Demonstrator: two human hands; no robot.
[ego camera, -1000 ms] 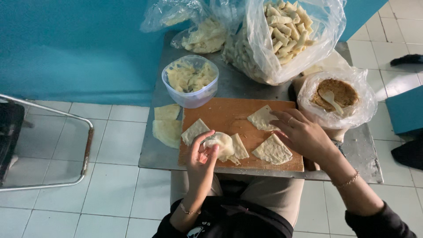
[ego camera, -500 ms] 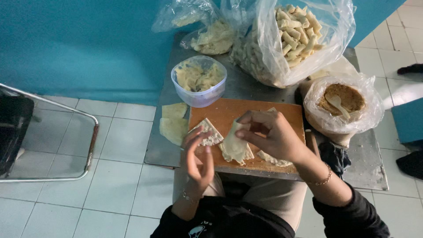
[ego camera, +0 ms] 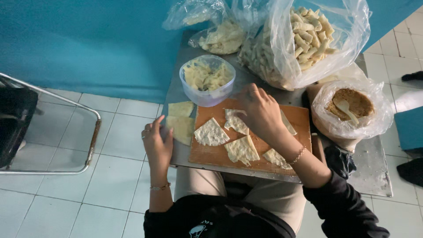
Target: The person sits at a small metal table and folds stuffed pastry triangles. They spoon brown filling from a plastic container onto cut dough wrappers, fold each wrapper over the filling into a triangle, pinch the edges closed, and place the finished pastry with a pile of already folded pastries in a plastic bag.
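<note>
Metal table (ego camera: 374, 176): carries every item; the stack of pale wrapper sheets (ego camera: 180, 121) sits close to its left edge, so a careless brush could push the sheets to the floor.
Large clear bag of rolled pieces (ego camera: 304, 42): leans over the back of the table, mouth open; a bump could tip it and spill its contents.
Wooden cutting board (ego camera: 293, 121): holds several triangular wrappers.
Bagged bowl of brown filling (ego camera: 352, 105): far right, spoon inside, well apart from both hands.
Clear tub of pale filling (ego camera: 207, 79): just behind the board; the right wrist passes near it — risk of a knock.
Right hand (ego camera: 260, 112): palm down, fingers curled on the wrapper (ego camera: 235, 123) at board centre; thin dough may tear under pressure.
Left hand (ego camera: 157, 143): open, holding nothing, fingertips at the sheet stack.
</note>
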